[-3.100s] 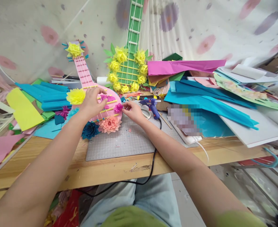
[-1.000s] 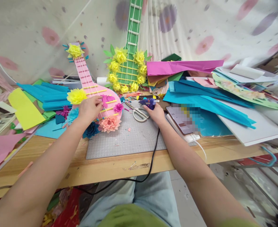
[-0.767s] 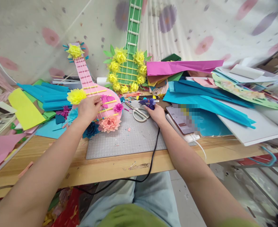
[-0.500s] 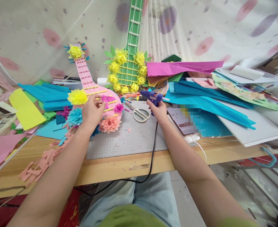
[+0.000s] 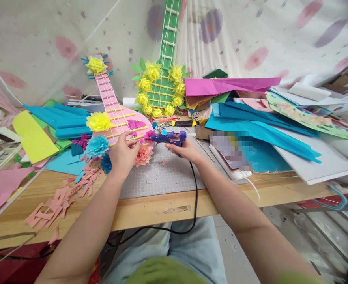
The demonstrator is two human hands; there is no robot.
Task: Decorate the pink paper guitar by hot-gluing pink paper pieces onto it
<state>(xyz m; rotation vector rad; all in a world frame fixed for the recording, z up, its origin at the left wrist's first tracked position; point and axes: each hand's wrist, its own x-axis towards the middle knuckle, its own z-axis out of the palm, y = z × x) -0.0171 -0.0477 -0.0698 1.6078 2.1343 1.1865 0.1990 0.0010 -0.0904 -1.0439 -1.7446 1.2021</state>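
My right hand (image 5: 185, 150) grips a blue hot glue gun (image 5: 169, 138), its nozzle pointing left at a small magenta paper flower (image 5: 148, 135) on the edge of a pink paper guitar (image 5: 119, 125). Over the guitar's lower body rests my left hand (image 5: 123, 154), fingers curved and thumb apart, with nothing visible held. Yellow sticks and white strings cross the guitar. Around its body sit a yellow flower (image 5: 98, 121), a light blue flower (image 5: 97, 146), a dark blue flower (image 5: 106, 163) and a coral flower (image 5: 143, 155), partly behind my left hand. Magenta petals (image 5: 136, 124) lie on its face.
A green guitar (image 5: 161, 88) with yellow flowers leans at the back. Below my hands is a grey cutting mat (image 5: 159, 181). Coral paper scraps (image 5: 58, 203) lie left; blue paper (image 5: 257, 132) and a white power strip (image 5: 236, 172) right. The glue gun's black cord (image 5: 195, 201) hangs over the table edge.
My right hand let go of the magenta flower, took up the glue gun and brought it left to that flower. My left hand shifted right and down. The scissors are now hidden.
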